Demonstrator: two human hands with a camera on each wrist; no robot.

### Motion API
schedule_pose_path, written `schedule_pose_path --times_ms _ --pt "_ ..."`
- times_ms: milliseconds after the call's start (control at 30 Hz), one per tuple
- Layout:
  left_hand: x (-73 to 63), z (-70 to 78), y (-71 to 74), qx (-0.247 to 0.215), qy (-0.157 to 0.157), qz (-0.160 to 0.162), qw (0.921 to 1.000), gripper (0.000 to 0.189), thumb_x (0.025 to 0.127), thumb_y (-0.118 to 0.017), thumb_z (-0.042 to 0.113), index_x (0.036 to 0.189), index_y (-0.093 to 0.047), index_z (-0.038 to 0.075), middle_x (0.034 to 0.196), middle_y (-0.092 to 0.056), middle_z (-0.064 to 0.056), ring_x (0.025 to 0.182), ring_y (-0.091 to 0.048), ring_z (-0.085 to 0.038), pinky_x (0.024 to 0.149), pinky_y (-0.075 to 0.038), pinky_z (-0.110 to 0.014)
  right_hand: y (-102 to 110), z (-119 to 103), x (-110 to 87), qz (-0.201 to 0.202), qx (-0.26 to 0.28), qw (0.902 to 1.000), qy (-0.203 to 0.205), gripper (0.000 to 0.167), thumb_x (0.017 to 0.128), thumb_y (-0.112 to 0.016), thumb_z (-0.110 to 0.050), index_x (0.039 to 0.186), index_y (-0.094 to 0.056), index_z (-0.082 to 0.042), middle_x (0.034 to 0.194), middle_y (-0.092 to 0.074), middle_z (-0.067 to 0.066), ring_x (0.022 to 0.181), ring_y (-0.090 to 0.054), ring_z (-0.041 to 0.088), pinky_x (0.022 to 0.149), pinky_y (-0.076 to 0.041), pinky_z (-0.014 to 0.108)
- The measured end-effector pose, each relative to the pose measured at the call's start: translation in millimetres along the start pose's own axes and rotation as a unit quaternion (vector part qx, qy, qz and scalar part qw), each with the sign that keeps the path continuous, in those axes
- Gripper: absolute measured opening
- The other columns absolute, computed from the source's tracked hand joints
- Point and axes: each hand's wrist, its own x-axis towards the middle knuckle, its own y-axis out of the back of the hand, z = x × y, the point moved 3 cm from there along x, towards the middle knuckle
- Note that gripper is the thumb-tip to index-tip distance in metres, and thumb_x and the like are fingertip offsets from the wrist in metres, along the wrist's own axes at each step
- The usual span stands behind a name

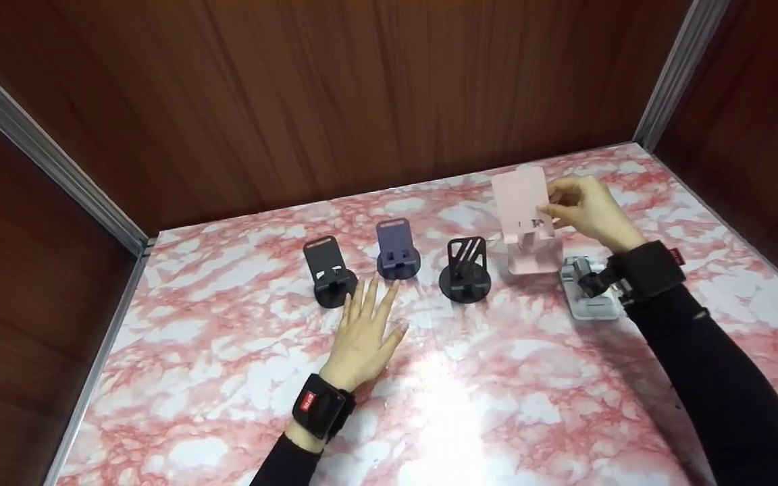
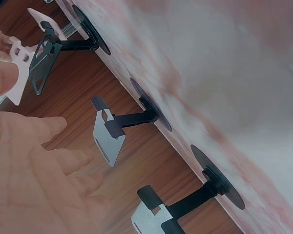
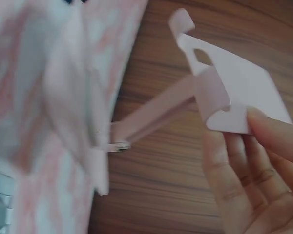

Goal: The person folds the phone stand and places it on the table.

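Note:
A pink phone stand [image 1: 523, 196] is at the right of the row, its back plate upright. My right hand [image 1: 588, 206] pinches the right edge of that plate between thumb and fingers; the right wrist view shows the same grip on the pink plate [image 3: 249, 83]. My left hand [image 1: 362, 341] is spread out with straight fingers, over the table in front of a dark grey phone stand [image 1: 325, 260] and a purple phone stand [image 1: 396, 243]. Whether it touches the table cannot be told. A black slotted phone stand [image 1: 468, 277] stands between the purple and pink ones.
Beneath my right wrist lies a folded white and grey stand [image 1: 591, 300], partly hidden by the wrist camera. The marbled pink and white table [image 1: 227, 378] meets a brown wood-grain wall [image 1: 362, 101] behind the stands, with side panels left and right.

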Motion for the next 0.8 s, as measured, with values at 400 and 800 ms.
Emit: schedule_pose_path --times_ms 400,800 --pt "4.6 -0.6 -4.0 0.011 0.003 -0.012 0.9999 0.061 0.101 -0.048 0.033 0.154 -0.027 0.010 0.157 -0.016 -0.024 0.144 -0.004 -0.041 0.116 -0.004 -0.055 14.3 -23.4 -14.9 -0.107 0.106 0.9874 -0.047 0.014 0.093 -0.063 -0.003 0.096 -0.062 0.011 0.081 -0.065 0.006 0.073 -0.064 0.012 0.067 -0.058 0.031" --pt "2.4 0.2 -4.6 -0.002 -0.001 -0.012 0.9999 0.060 0.102 -0.047 0.032 0.154 -0.027 0.010 0.158 -0.014 -0.023 0.144 -0.005 -0.041 0.116 -0.004 -0.055 2.4 -34.8 -23.4 -0.172 0.211 0.9603 -0.059 0.012 0.093 -0.062 0.001 0.101 -0.064 0.010 0.088 -0.069 0.012 0.077 -0.067 0.018 0.069 -0.059 0.033"
